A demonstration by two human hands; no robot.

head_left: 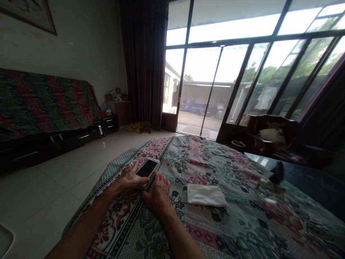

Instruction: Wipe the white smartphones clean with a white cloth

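Phone (148, 168), white-edged, lies dark screen up to the left of the folded white cloth (207, 195); its long axis slants from near left to far right, the far end pointing away from you, towards the windows. Your left hand (129, 178) pinches its near-left corner, thumb across the near end, fingers at the left edge. Your right hand (159, 190), between phone and cloth, has bent fingers along the right edge; you can't tell whether it grips. Both your forearms reach in from below. Under the cloth is a surface (196, 233) with a floral cover (242, 216); right of the cloth sits a blurred clear-and-black object (272, 185). Beyond the cloth, far left, stands a black cabinet (78, 136); straight beyond, a dark curtain (145, 64) and glass doors (202, 90).
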